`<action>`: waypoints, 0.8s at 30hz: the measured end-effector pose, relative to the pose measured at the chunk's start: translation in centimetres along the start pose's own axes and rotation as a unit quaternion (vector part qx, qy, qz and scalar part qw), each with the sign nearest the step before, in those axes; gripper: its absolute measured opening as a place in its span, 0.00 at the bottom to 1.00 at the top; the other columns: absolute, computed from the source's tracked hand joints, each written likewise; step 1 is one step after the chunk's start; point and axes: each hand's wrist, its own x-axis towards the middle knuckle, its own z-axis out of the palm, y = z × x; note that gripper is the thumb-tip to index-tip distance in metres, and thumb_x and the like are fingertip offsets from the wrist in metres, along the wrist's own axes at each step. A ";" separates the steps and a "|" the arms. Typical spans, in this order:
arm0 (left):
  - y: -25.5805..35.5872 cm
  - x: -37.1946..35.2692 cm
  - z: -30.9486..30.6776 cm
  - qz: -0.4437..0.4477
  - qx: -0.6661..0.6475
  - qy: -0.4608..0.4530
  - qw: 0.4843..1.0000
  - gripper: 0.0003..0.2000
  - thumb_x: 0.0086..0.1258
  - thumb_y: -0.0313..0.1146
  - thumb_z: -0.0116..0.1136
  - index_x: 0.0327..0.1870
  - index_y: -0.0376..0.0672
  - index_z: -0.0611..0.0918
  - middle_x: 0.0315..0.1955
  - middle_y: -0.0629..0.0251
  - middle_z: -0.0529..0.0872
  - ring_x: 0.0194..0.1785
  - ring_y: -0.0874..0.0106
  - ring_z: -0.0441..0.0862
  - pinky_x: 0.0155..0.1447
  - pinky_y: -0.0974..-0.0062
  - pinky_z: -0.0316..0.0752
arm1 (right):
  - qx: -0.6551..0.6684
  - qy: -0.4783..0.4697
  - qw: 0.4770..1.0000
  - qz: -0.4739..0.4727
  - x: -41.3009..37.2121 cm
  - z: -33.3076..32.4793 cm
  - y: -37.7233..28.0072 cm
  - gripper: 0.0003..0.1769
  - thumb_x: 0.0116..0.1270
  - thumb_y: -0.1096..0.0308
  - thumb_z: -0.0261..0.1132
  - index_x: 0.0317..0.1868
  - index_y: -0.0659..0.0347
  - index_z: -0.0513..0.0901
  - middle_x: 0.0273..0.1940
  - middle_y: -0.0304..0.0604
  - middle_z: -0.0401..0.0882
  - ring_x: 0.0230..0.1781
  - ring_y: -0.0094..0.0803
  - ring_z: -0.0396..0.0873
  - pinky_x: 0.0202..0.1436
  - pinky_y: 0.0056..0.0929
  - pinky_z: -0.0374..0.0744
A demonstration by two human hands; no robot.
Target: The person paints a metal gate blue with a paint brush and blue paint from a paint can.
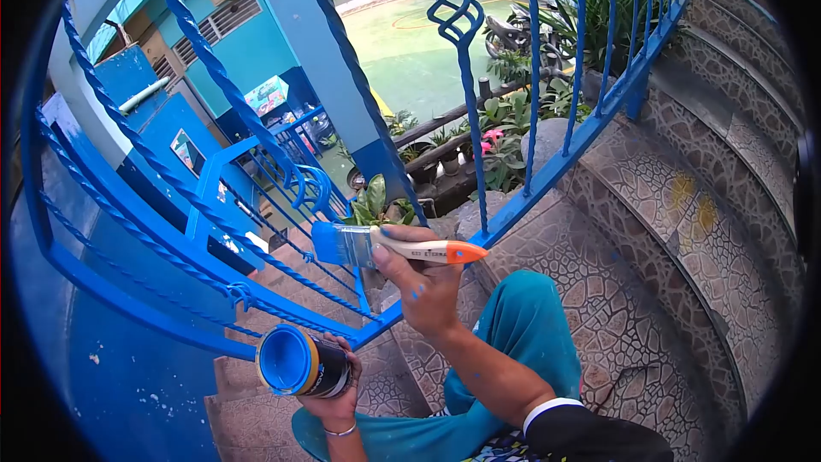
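Note:
My right hand point(421, 287) is closed around the handle of a paintbrush point(419, 248), a pale wooden handle with an orange tip and a metal band. Its bristles are coated in blue paint and point left, close to the twisted bars of the blue railing point(389, 316). Lower down, my left hand point(340, 393) grips a tilted black paint can point(321, 368) from its right side. Blue paint point(285, 358) shows in the can's open mouth. Blue specks mark my right hand and forearm.
Stone-patterned steps point(633, 291) curve up to the right. A blue wall point(128, 359) stands at left. Beyond the railing are potted plants point(376, 201), pink flowers point(490, 139), a parked motorcycle point(513, 34) and a green court point(410, 60). My teal-trousered knee point(534, 316) is bent beneath my arm.

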 end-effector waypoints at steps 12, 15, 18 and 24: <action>-0.2 -1.5 0.6 0.030 -0.003 0.056 0.998 0.35 0.72 0.61 0.64 0.75 0.49 0.82 0.72 0.52 0.82 0.78 0.46 0.74 0.77 0.39 0.73 | -0.238 0.020 0.955 -0.176 -2.3 -0.8 4.6 0.17 0.77 0.77 0.75 0.63 0.69 0.87 0.53 0.45 0.92 0.50 0.28 0.90 0.54 0.27 0.88; 0.1 -1.3 0.0 0.024 0.015 0.045 0.999 0.35 0.73 0.61 0.63 0.75 0.49 0.81 0.74 0.52 0.82 0.78 0.46 0.74 0.77 0.39 0.72 | -0.079 0.000 0.994 -0.078 -2.5 0.7 3.1 0.21 0.74 0.80 0.76 0.65 0.65 0.86 0.54 0.47 0.91 0.50 0.30 0.90 0.53 0.29 0.88; 0.1 -1.0 -0.1 0.016 0.012 0.036 0.999 0.35 0.76 0.61 0.61 0.76 0.47 0.81 0.74 0.52 0.81 0.78 0.45 0.74 0.77 0.38 0.72 | 0.041 0.018 0.999 -0.010 -2.9 0.3 1.9 0.23 0.75 0.79 0.76 0.67 0.65 0.83 0.57 0.49 0.90 0.53 0.31 0.90 0.56 0.31 0.88; 0.8 0.0 -1.1 -0.006 -0.015 0.037 0.999 0.37 0.78 0.64 0.56 0.75 0.43 0.80 0.75 0.50 0.81 0.80 0.43 0.72 0.78 0.36 0.71 | 0.112 0.083 0.970 0.201 0.5 -5.3 5.8 0.23 0.79 0.73 0.73 0.70 0.71 0.80 0.58 0.49 0.89 0.53 0.32 0.89 0.57 0.32 0.89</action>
